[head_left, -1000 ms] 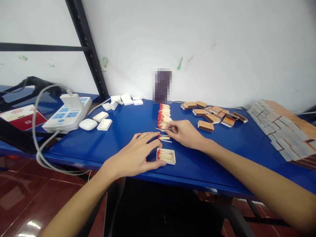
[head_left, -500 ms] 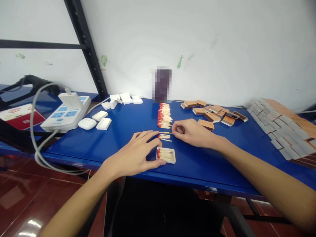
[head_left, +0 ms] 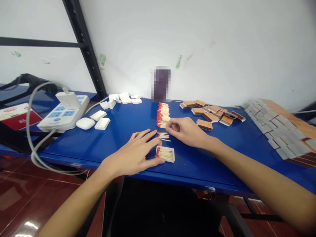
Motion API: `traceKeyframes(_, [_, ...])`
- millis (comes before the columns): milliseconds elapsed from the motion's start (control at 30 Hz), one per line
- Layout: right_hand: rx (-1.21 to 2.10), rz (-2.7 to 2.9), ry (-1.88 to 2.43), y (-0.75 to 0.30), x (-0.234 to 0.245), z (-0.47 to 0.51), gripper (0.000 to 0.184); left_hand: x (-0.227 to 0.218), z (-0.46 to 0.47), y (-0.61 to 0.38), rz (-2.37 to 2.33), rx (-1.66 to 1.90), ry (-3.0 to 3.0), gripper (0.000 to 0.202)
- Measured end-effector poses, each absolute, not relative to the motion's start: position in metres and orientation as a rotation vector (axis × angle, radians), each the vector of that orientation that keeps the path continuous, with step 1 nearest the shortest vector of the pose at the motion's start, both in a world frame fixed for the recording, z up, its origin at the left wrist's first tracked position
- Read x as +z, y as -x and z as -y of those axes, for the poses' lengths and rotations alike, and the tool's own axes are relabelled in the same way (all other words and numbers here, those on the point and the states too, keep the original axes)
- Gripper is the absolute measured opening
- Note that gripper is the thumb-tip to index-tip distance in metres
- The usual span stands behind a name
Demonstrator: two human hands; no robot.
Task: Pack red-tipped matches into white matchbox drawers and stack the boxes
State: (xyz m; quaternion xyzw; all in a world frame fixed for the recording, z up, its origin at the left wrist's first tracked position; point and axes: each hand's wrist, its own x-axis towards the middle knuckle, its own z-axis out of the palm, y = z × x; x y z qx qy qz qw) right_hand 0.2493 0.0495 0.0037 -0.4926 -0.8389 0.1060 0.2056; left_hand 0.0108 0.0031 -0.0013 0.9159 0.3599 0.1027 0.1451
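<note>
My left hand [head_left: 134, 153] lies spread on the blue table. One of its fingertips is at the red heads of a small group of loose matches [head_left: 164, 135], and its thumb rests against the near left corner of a white matchbox tray [head_left: 173, 154] holding several matches. My right hand [head_left: 189, 131] has thumb and forefinger drawn together at the near right edge of a larger pile of matches [head_left: 163, 115]. Whatever sits between those fingertips is too small to make out. Match heads in the pile point left.
White trays [head_left: 102, 123] lie at the left, near a white earbud case [head_left: 85, 123] and a power strip [head_left: 64, 113] with a looping cable. Orange matchbox sleeves [head_left: 204, 124] are scattered right of the pile. Stacked matchboxes [head_left: 283, 131] stand at far right. A wall rises behind.
My right hand has moved slightly left and away from me, from beside the small group to the larger pile's near edge. My left hand stays nearly still.
</note>
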Motion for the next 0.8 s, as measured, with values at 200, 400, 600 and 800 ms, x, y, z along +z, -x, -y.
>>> traceKeyframes(200, [0.002,2.379,1.386,-0.25,-0.003,-0.061,0.02,-0.003,-0.003,-0.01,-1.038,0.321,-2.638,0.05])
traceKeyframes(400, [-0.023,2.428,1.408,-0.247,-0.007,-0.065,0.018,-0.003,-0.003,-0.01,-1.03,0.336,-2.634,0.049])
traceKeyframes(600, [0.054,2.431,1.381,-0.247,-0.006,-0.063,0.015,-0.003,-0.002,-0.011,-1.029,0.343,-2.645,0.047])
traceKeyframes(800, [0.111,2.438,1.368,-0.248,-0.005,-0.061,0.014,-0.002,-0.002,-0.01,-1.013,0.355,-2.668,0.044])
